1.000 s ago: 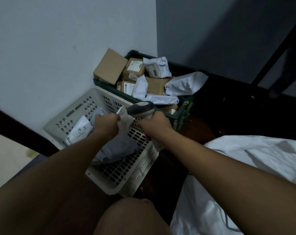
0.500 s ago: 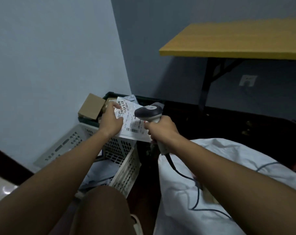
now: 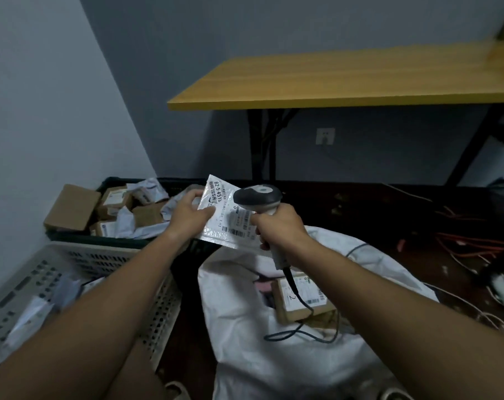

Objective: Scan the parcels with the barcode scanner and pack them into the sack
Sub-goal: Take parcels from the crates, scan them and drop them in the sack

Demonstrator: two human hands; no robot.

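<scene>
You are holding the parcel [image 3: 227,217], a flat white mailer with its printed label facing you, above the mouth of the sack [image 3: 274,356]. A second ago you were gripping it low inside the pale perforated basket [image 3: 72,255], left of the sack; half a second ago it was raised over the basket edge, and now it is hanging over the sack's far rim. So the pick is finished and the scan step is in hand.

Your left hand [image 3: 188,216] is pinching the parcel's left edge, thumb on the label face, fingers curled behind. Your right hand [image 3: 276,226] is wrapped tight round the handle of the barcode scanner [image 3: 258,197], whose head is sitting just beside the label's right side, directly above the sack opening. The scanner seems aimed along the label's barcode strip, though no beam is visible, so whether the read is registering cannot be told.

Its cable [image 3: 300,301] is trailing down into the sack mouth, across a brown box [image 3: 300,298] already lying inside. Beyond the sack to the left, the dark crate [image 3: 106,183] is holding more boxes and mailers, so plenty of the task remains.

Judgement: once the read confirms, releasing the parcel drops it straight in; mind the cable.
</scene>
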